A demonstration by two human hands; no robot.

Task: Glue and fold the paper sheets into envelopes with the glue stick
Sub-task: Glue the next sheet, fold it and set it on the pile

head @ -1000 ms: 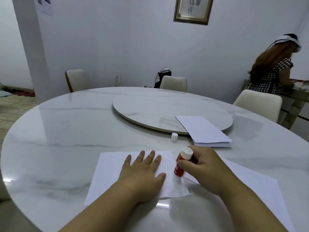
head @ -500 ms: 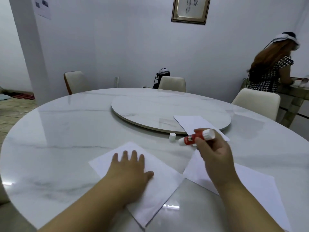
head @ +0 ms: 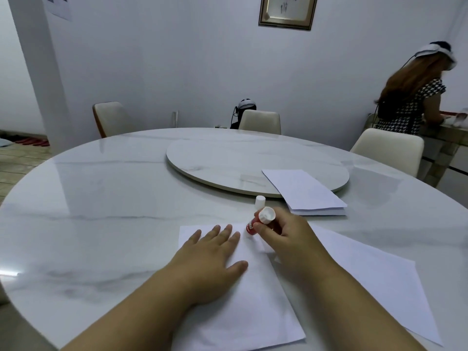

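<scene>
Near the lower middle of the frame, the left hand [head: 215,259] lies flat with straight fingers on the paper sheet [head: 243,300], while the right hand [head: 283,236] grips the glue stick [head: 258,221], tip down at the sheet's upper edge. If the flat hand eases off, the stroke could drag or wrinkle the sheet, and glue could run over onto the table [head: 114,211].

A round marble surface [head: 106,198] carries a raised turntable [head: 228,160] at its middle. Cream chairs [head: 260,121] stand round its far side. Behind them runs a plain white wall [head: 177,59] with a framed picture [head: 287,11] high up. A white pillar [head: 33,72] stands at the left, beside a tiled floor [head: 17,158]. At the right a person [head: 415,97] stands at a counter [head: 453,138].
</scene>
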